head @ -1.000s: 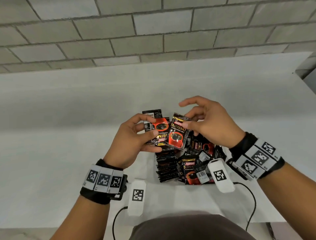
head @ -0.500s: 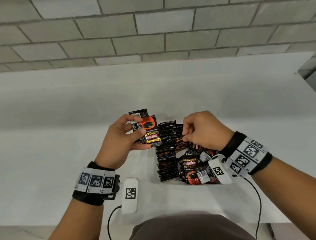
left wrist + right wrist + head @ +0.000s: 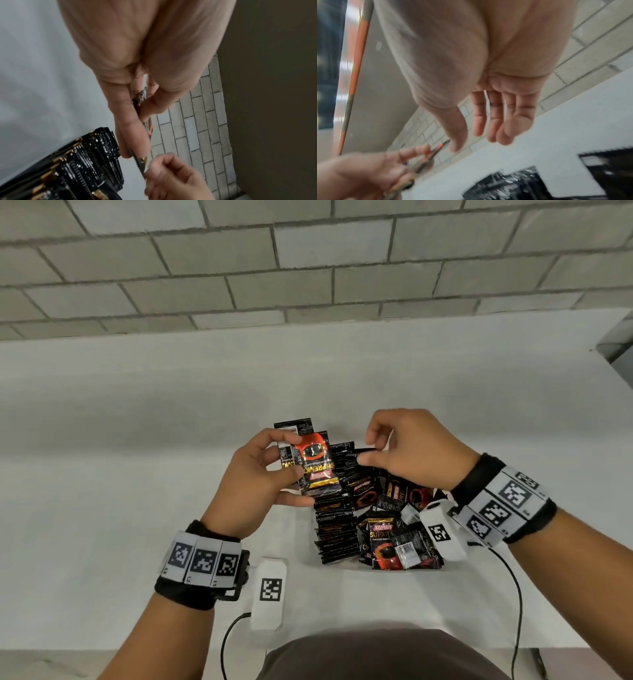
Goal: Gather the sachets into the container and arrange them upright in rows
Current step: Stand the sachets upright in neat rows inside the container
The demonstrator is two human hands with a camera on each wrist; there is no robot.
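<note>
Firmly pinched sachets [image 3: 317,465], left hand [image 3: 251,487].

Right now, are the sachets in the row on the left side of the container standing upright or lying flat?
Upright. In the head view the row of sachets shows only thin top edges packed side by side; the loose sachets beside it lie flat, faces up.

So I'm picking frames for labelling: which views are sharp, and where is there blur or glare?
Head view: sharp, evenly lit, print on the held sachets readable. Left wrist view: soft, glare specks on the upright row. Right wrist view: blurriest, left hand smeared.
</note>
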